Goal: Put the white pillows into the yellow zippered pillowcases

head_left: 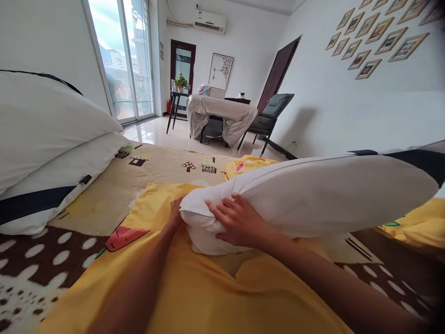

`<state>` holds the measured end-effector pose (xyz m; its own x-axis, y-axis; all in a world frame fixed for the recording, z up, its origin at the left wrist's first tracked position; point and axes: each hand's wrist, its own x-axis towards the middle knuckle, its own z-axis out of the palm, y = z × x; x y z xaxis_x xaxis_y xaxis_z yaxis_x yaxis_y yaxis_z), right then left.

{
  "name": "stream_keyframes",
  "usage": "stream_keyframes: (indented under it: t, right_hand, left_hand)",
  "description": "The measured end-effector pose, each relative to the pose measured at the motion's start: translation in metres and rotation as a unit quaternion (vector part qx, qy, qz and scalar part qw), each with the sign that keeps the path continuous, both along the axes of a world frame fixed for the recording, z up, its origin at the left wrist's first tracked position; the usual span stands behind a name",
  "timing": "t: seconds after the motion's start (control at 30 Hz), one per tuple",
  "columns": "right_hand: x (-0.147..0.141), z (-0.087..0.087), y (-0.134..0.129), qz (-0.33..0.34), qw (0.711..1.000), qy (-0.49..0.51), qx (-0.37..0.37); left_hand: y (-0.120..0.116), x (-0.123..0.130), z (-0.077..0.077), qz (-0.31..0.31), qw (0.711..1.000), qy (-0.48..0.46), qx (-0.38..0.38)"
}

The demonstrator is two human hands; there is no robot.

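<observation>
A beige-and-brown printed blanket [163,157] formed the surface. On it lay a yellow carrot-print cloth [205,287]; left of that cloth rested two stacked white pillows [52,123], and beyond it some bunched yellow fabric [251,164].

Patterned blanket [162,160] lies open — white pillows [323,197] block either side

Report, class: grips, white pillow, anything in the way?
Right grip clasping white pillow; left grip at its end, fingers hidden. Pillow over yellow cloth. Stacked pillows left, not blocking.
</observation>
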<state>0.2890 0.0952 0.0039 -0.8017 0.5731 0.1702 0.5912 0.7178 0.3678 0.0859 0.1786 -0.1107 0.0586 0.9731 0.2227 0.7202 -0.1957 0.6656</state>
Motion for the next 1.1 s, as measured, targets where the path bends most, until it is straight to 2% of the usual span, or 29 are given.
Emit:
stream_keyframes:
  t: [0.13, 0.33, 0.47, 0.63, 0.77, 0.87, 0.97, 1.03, 1.1]
  right_hand:
    - [0.006, -0.018, -0.008, -0.001, 1.000, -0.023, 0.006]
    - [0.007, -0.046, -0.003, -0.049, 0.997, -0.051, 0.003]
    - [0.005, -0.055, 0.001, -0.054, 0.997, -0.045, 0.014]
    - [0.002, -0.054, 0.008, -0.045, 0.998, -0.012, 0.037]
    - [-0.001, -0.065, 0.010, -0.049, 0.997, 0.014, 0.061]
    - [-0.001, -0.071, 0.009, -0.046, 0.996, 0.019, 0.073]
    - [0.004, -0.057, 0.008, -0.034, 0.994, -0.009, 0.102]
    - [0.013, -0.030, 0.009, -0.038, 0.992, -0.029, 0.114]
    - [0.024, 0.009, 0.008, -0.061, 0.993, -0.023, 0.103]
  left_hand:
    - [-0.002, -0.001, 0.003, -0.001, 0.998, 0.068, 0.001]
    - [-0.012, 0.000, 0.004, -0.020, 0.985, 0.167, 0.025]
    - [-0.014, -0.001, 0.003, -0.019, 0.978, 0.207, 0.032]
    - [-0.013, -0.004, 0.000, -0.005, 0.974, 0.224, 0.034]
    - [-0.011, -0.008, -0.001, 0.001, 0.978, 0.206, 0.028]
    - [-0.014, -0.008, 0.004, 0.005, 0.982, 0.181, 0.044]
    - [-0.020, -0.004, 0.020, 0.008, 0.986, 0.151, 0.074]
    - [-0.025, 0.003, 0.033, 0.006, 0.988, 0.122, 0.093]
    - [-0.031, 0.014, 0.048, -0.014, 0.991, 0.087, 0.101]
